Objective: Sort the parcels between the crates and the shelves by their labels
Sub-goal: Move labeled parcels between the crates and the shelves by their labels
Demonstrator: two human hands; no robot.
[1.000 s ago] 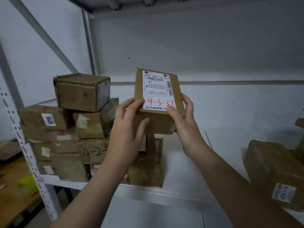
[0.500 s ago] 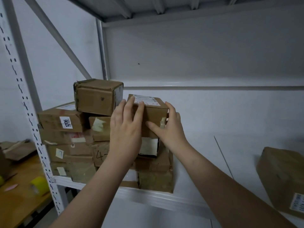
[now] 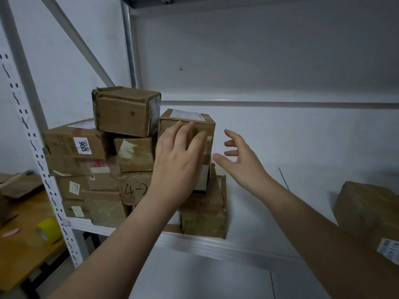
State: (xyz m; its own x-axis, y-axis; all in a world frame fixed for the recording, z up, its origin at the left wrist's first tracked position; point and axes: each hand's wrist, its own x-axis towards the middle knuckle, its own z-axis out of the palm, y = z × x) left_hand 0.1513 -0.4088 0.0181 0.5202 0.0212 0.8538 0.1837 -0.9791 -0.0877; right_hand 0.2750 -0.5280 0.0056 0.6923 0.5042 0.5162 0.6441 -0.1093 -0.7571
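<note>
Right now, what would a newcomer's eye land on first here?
The pile of brown cardboard parcels crowding the left end of the white metal shelf. At its right side, the person's left hand lies flat against a label-topped brown cardboard box, right hand open just beside it, touching nothing.

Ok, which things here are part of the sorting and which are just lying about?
Job: top-labelled parcel, stacked parcels, lone parcel at right, shelf.
Lying about: yellow tape roll, pink scrap, wooden table.
</note>
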